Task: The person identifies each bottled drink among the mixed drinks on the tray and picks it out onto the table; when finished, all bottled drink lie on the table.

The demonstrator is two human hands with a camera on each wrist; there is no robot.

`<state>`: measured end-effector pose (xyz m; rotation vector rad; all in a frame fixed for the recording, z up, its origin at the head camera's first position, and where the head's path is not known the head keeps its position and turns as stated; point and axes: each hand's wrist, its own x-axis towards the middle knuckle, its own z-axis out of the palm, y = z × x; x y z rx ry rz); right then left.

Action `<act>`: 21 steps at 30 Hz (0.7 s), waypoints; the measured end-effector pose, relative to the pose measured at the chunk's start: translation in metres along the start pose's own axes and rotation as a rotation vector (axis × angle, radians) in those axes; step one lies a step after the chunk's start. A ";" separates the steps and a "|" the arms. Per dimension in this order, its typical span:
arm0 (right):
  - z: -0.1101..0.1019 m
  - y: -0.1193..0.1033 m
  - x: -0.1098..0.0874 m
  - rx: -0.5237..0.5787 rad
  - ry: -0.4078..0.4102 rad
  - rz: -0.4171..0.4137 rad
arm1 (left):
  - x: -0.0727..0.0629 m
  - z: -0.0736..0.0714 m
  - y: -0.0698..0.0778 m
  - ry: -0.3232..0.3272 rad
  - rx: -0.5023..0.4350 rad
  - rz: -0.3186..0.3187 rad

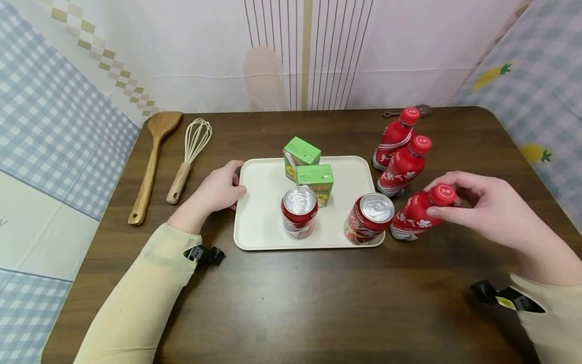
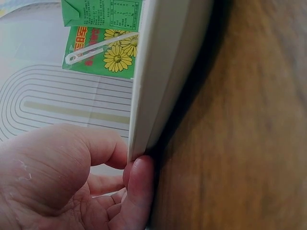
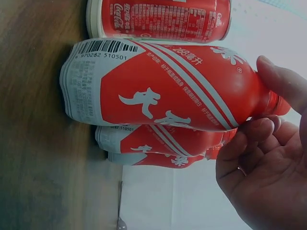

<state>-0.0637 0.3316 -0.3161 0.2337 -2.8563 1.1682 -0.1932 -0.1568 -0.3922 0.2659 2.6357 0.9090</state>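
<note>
My left hand (image 1: 219, 188) pinches the left rim of a cream rectangular tray (image 1: 259, 217); in the left wrist view the thumb and fingers meet at the tray's edge. Two green drink cartons (image 1: 315, 174) stand on the tray, with one red soda can (image 1: 299, 212) in front of them and another soda can (image 1: 369, 220) at the front right corner. With thumb and fingers round the neck, my right hand (image 1: 493, 210) holds a red bottle (image 3: 168, 86) just right of the tray. It overlaps two similar bottles (image 3: 172, 139) behind it in the right wrist view.
Left of the tray lie a wooden spatula (image 1: 154, 156) and a whisk (image 1: 186, 167) with a wooden handle. A dark spoon (image 1: 424, 109) lies at the table's back edge, behind the rear bottle. Patterned cloth (image 1: 182, 50) hangs behind the brown table (image 1: 291, 303).
</note>
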 end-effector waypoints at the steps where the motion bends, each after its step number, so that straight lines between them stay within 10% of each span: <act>1: 0.000 0.000 0.001 0.002 -0.004 -0.003 | 0.000 0.000 0.000 -0.001 -0.001 0.001; 21: 0.004 0.001 0.005 0.077 -0.026 -0.048 | -0.001 0.001 0.000 0.011 -0.019 -0.025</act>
